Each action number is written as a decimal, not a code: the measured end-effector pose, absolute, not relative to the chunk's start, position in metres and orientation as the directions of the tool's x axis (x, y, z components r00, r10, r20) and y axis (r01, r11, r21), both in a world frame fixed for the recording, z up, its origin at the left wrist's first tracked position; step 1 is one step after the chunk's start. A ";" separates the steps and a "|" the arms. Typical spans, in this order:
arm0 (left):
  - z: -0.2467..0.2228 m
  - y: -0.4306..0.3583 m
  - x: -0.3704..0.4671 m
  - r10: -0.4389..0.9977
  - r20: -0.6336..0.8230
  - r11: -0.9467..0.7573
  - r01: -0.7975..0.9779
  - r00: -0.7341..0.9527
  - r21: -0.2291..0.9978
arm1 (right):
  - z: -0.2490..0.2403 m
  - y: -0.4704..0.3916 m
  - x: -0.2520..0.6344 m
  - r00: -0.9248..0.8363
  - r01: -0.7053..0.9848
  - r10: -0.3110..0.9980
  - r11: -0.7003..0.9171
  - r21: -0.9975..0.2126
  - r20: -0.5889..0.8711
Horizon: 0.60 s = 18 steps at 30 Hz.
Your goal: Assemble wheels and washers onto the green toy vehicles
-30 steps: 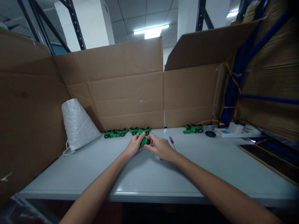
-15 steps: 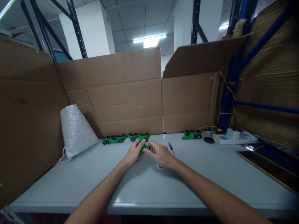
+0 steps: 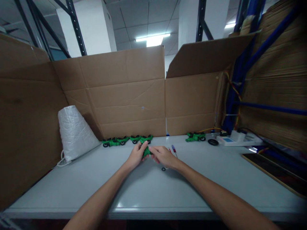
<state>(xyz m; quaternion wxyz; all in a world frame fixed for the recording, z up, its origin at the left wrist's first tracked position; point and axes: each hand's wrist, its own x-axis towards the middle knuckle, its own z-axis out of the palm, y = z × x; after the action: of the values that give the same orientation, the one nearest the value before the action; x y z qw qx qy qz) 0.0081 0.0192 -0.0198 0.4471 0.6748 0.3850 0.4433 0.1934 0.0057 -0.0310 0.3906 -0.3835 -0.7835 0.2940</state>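
A small green part (image 3: 146, 151) is between my two hands over the middle of the table. My left hand (image 3: 137, 155) grips it from the left. Bent at the fingers, my right hand (image 3: 164, 156) touches its right side; whether those fingertips pinch anything small is hidden. Just below my right hand lies a small black ring (image 3: 163, 169). A screwdriver with a red and blue handle (image 3: 174, 149) rests behind that hand, with another red tool tip (image 3: 169, 149) beside it. Behind my hands several green toy vehicles (image 3: 115, 141) with black wheels stand in a row.
Another green vehicle (image 3: 195, 137) stands at the back right, near a black ring (image 3: 213, 142) and a white power strip (image 3: 240, 140). A silvery padded bag (image 3: 76, 134) leans at the left. Cardboard walls (image 3: 129, 99) enclose the table (image 3: 139, 198). A dark panel (image 3: 273, 172) lies at the right.
The view has shifted slightly. My right fingers have closed in and lowered a little against the green part, and more of the small ring below shows.
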 end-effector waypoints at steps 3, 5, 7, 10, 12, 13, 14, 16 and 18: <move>-0.020 0.019 0.010 0.919 0.226 -0.274 0.111 0.322 0.955 | -0.033 0.018 0.203 -0.348 0.300 0.829 0.540 -0.786 0.437; -0.021 0.019 0.010 0.919 0.213 -0.259 0.100 0.332 0.961 | -0.033 0.024 0.211 -0.377 0.233 0.825 0.524 -0.819 0.421; -0.021 0.018 0.010 0.913 0.216 -0.258 0.079 0.346 0.963 | -0.033 0.028 0.217 -0.408 0.210 0.813 0.526 -0.824 0.415; -0.021 0.017 0.011 0.908 0.226 -0.262 0.058 0.352 0.963 | -0.031 0.029 0.222 -0.418 0.235 0.807 0.539 -0.809 0.417; -0.020 0.015 0.012 0.907 0.227 -0.265 0.060 0.355 0.962 | -0.029 0.028 0.223 -0.434 0.274 0.805 0.545 -0.792 0.404; -0.020 0.015 0.012 0.907 0.228 -0.265 0.062 0.354 0.962 | -0.028 0.027 0.224 -0.439 0.297 0.805 0.549 -0.781 0.400; -0.020 0.015 0.013 0.909 0.228 -0.265 0.062 0.349 0.962 | -0.027 0.027 0.224 -0.434 0.322 0.807 0.554 -0.768 0.400; -0.020 0.016 0.013 0.914 0.231 -0.266 0.064 0.334 0.962 | -0.025 0.027 0.227 -0.398 0.368 0.817 0.558 -0.744 0.417; -0.020 0.019 0.012 0.917 0.243 -0.277 0.067 0.316 0.959 | -0.023 0.027 0.230 -0.357 0.395 0.820 0.567 -0.723 0.448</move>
<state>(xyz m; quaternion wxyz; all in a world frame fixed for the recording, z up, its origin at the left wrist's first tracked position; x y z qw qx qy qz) 0.0117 0.0188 -0.0198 0.4717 0.6598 0.3727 0.4509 0.2305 0.0270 -0.0233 0.4133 -0.3881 -0.7827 0.2567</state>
